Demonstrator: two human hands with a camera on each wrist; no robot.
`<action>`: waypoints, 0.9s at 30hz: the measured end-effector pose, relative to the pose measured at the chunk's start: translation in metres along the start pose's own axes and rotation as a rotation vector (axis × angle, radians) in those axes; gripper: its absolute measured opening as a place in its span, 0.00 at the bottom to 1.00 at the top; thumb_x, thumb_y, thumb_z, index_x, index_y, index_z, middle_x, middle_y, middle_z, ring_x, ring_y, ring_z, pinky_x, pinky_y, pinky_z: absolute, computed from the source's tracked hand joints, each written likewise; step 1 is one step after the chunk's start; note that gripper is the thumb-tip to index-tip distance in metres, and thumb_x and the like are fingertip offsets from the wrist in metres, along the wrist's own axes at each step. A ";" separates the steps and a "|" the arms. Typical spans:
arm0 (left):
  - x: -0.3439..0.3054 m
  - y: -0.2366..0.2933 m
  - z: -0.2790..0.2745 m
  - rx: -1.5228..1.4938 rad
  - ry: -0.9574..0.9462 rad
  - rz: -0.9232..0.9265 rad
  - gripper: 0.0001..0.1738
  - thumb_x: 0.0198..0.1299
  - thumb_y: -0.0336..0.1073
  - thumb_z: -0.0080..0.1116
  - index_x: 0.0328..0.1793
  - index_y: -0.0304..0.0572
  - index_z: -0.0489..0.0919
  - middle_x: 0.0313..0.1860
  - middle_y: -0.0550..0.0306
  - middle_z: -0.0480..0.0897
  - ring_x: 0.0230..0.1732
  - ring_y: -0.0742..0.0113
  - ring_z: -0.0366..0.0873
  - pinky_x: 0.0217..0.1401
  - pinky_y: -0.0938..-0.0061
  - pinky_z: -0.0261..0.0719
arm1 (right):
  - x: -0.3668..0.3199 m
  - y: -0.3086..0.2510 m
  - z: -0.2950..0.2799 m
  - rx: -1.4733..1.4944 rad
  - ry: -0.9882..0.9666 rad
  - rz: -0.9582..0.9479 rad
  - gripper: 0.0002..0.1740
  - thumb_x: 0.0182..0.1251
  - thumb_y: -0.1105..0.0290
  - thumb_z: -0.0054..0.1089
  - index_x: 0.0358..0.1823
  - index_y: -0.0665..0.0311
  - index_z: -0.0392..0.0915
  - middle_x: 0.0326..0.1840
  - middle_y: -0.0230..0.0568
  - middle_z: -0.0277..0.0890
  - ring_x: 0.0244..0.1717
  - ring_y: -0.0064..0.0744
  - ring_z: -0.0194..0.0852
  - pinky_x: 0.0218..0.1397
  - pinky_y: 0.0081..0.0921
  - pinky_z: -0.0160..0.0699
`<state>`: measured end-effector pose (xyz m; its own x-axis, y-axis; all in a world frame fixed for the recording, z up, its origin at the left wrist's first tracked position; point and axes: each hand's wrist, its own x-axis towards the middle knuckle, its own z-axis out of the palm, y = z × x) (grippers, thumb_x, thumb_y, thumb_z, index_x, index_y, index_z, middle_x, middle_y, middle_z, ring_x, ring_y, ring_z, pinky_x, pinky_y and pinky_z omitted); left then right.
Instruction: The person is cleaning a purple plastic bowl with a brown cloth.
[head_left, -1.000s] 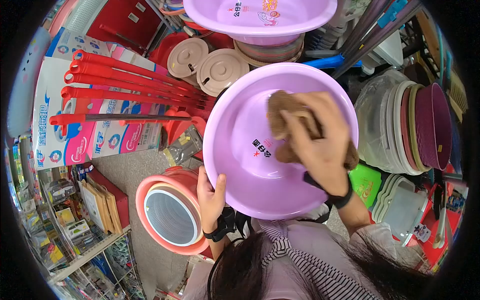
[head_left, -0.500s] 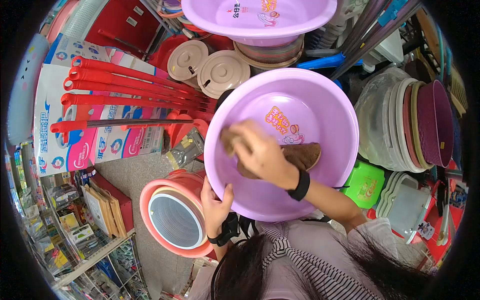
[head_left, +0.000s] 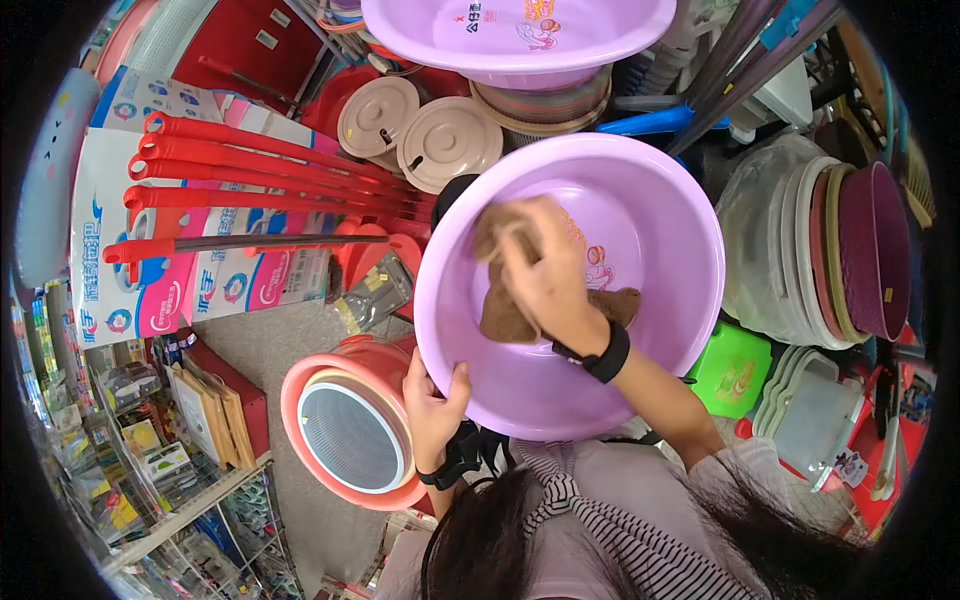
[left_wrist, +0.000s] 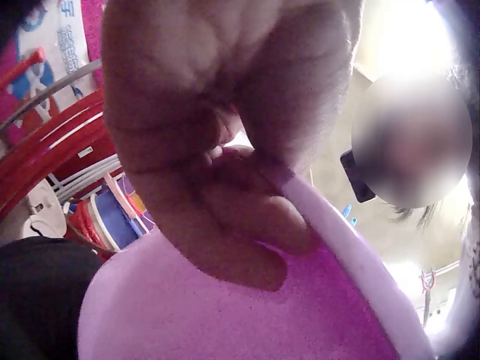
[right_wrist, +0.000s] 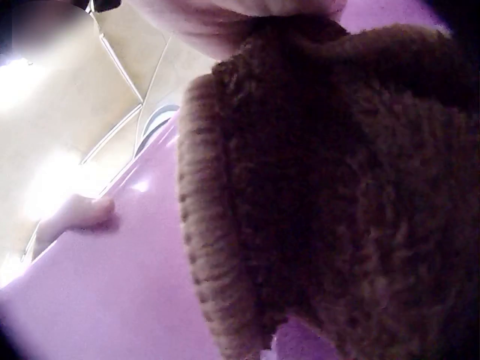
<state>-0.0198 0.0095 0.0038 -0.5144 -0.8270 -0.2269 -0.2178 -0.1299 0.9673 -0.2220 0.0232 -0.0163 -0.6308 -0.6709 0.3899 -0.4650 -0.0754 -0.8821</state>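
A large lilac plastic basin is held tilted in front of me. My left hand grips its lower left rim, thumb inside; in the left wrist view the fingers curl over the pink rim. My right hand presses a brown cloth against the inside of the basin, left of a printed picture. The right wrist view is filled by the brown cloth against the lilac wall.
Red mop handles and boxes lie at the left. A pink bucket with a white strainer sits below the basin. Another lilac basin and beige lids are above; stacked plastic ware stands at the right.
My right hand has swept the cloth from the basin's upper right to its left side, then up a little. The basin's print is uncovered. The left hand keeps its hold.
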 end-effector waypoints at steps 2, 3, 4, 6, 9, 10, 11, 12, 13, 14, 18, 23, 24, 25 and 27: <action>0.000 0.000 0.000 0.012 -0.012 0.015 0.21 0.62 0.23 0.56 0.62 0.30 0.70 0.44 0.58 0.80 0.41 0.78 0.77 0.45 0.82 0.76 | 0.002 -0.001 -0.001 -0.079 0.170 0.015 0.10 0.65 0.74 0.57 0.47 0.65 0.75 0.42 0.44 0.74 0.37 0.50 0.78 0.37 0.37 0.79; 0.000 0.000 0.001 0.021 -0.024 0.030 0.22 0.62 0.23 0.56 0.62 0.29 0.70 0.44 0.58 0.80 0.41 0.78 0.77 0.45 0.82 0.76 | -0.005 -0.006 -0.001 -0.080 0.171 0.016 0.10 0.65 0.74 0.57 0.47 0.65 0.75 0.42 0.44 0.74 0.37 0.50 0.78 0.37 0.37 0.79; 0.001 0.000 0.000 0.020 -0.026 0.028 0.22 0.62 0.23 0.56 0.62 0.29 0.70 0.44 0.58 0.80 0.41 0.78 0.77 0.45 0.82 0.76 | -0.015 -0.013 -0.001 0.036 -0.016 0.028 0.10 0.63 0.77 0.58 0.46 0.68 0.75 0.42 0.45 0.75 0.38 0.46 0.79 0.39 0.35 0.78; 0.004 -0.001 -0.003 0.062 -0.022 -0.003 0.22 0.61 0.23 0.56 0.62 0.29 0.70 0.44 0.58 0.80 0.41 0.77 0.77 0.45 0.81 0.76 | -0.031 -0.021 0.004 0.243 -0.286 -0.019 0.09 0.61 0.80 0.58 0.43 0.70 0.74 0.42 0.45 0.74 0.33 0.42 0.79 0.36 0.34 0.78; 0.007 -0.005 -0.005 0.075 -0.012 0.014 0.22 0.61 0.23 0.56 0.63 0.29 0.70 0.43 0.59 0.79 0.41 0.77 0.76 0.45 0.81 0.76 | -0.033 -0.022 -0.002 0.209 -0.500 -0.033 0.09 0.59 0.80 0.58 0.41 0.70 0.73 0.41 0.44 0.72 0.30 0.44 0.78 0.32 0.35 0.78; 0.006 -0.005 -0.004 0.076 -0.013 0.013 0.22 0.61 0.23 0.56 0.63 0.29 0.70 0.43 0.59 0.79 0.41 0.77 0.76 0.45 0.81 0.76 | -0.030 -0.020 -0.002 0.212 -0.537 -0.014 0.09 0.58 0.80 0.59 0.40 0.69 0.73 0.39 0.43 0.70 0.31 0.47 0.77 0.31 0.37 0.78; 0.006 -0.006 -0.004 0.078 -0.005 0.020 0.23 0.61 0.23 0.56 0.63 0.29 0.70 0.43 0.59 0.79 0.41 0.77 0.76 0.46 0.81 0.76 | -0.028 -0.021 -0.003 0.213 -0.535 -0.013 0.09 0.58 0.80 0.59 0.40 0.69 0.73 0.39 0.43 0.70 0.31 0.47 0.77 0.31 0.37 0.78; 0.006 -0.006 -0.003 0.081 0.004 0.027 0.23 0.61 0.23 0.56 0.63 0.29 0.70 0.43 0.59 0.79 0.42 0.77 0.76 0.46 0.80 0.75 | -0.026 -0.023 -0.004 0.204 -0.556 -0.045 0.09 0.58 0.80 0.59 0.40 0.68 0.73 0.38 0.43 0.70 0.31 0.47 0.77 0.30 0.37 0.77; 0.005 -0.006 -0.004 0.084 0.003 0.026 0.23 0.61 0.23 0.56 0.63 0.29 0.70 0.43 0.59 0.79 0.42 0.77 0.76 0.46 0.80 0.75 | -0.024 -0.023 -0.004 0.196 -0.576 -0.078 0.09 0.58 0.80 0.59 0.40 0.68 0.73 0.38 0.43 0.70 0.31 0.47 0.77 0.30 0.37 0.76; 0.005 -0.006 -0.005 0.078 -0.004 0.014 0.23 0.61 0.23 0.56 0.63 0.29 0.70 0.44 0.59 0.79 0.42 0.77 0.76 0.47 0.80 0.75 | -0.024 -0.022 -0.004 0.199 -0.575 -0.077 0.09 0.58 0.80 0.59 0.40 0.68 0.73 0.38 0.43 0.70 0.31 0.47 0.77 0.30 0.37 0.76; 0.003 -0.004 -0.003 0.044 0.024 0.010 0.22 0.61 0.24 0.56 0.62 0.30 0.70 0.44 0.59 0.79 0.42 0.77 0.76 0.46 0.80 0.75 | -0.030 -0.018 -0.002 0.244 -0.575 -0.068 0.11 0.57 0.80 0.61 0.42 0.67 0.74 0.39 0.42 0.72 0.31 0.44 0.77 0.30 0.35 0.77; -0.006 -0.008 -0.005 0.113 0.036 0.005 0.14 0.61 0.24 0.58 0.52 0.28 0.75 0.34 0.62 0.80 0.34 0.80 0.75 0.38 0.82 0.74 | -0.021 -0.015 0.004 0.119 -0.117 -0.087 0.11 0.57 0.77 0.62 0.42 0.67 0.74 0.38 0.45 0.72 0.29 0.48 0.76 0.34 0.39 0.78; -0.008 -0.009 -0.005 0.148 0.030 -0.005 0.11 0.61 0.25 0.58 0.49 0.28 0.77 0.31 0.63 0.81 0.31 0.81 0.75 0.35 0.82 0.74 | -0.014 -0.007 0.003 0.075 0.018 -0.031 0.12 0.57 0.78 0.63 0.42 0.67 0.75 0.38 0.46 0.72 0.31 0.48 0.76 0.36 0.37 0.77; -0.008 -0.008 -0.004 0.152 0.031 -0.004 0.11 0.61 0.25 0.58 0.49 0.28 0.77 0.31 0.63 0.81 0.31 0.81 0.75 0.35 0.82 0.74 | -0.009 -0.004 0.001 0.031 0.154 0.029 0.12 0.56 0.79 0.63 0.42 0.68 0.75 0.38 0.46 0.73 0.33 0.48 0.76 0.37 0.36 0.77; -0.008 -0.007 -0.001 0.119 0.035 0.047 0.08 0.60 0.25 0.59 0.45 0.28 0.78 0.27 0.66 0.80 0.27 0.83 0.73 0.30 0.83 0.72 | -0.009 -0.004 -0.001 0.064 0.178 0.103 0.13 0.56 0.80 0.62 0.43 0.68 0.75 0.37 0.47 0.73 0.37 0.48 0.77 0.40 0.34 0.75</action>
<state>-0.0131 0.0165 -0.0006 -0.4975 -0.8495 -0.1755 -0.2918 -0.0267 0.9561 -0.2153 0.0305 -0.0154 -0.7756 -0.5368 0.3321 -0.3555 -0.0634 -0.9325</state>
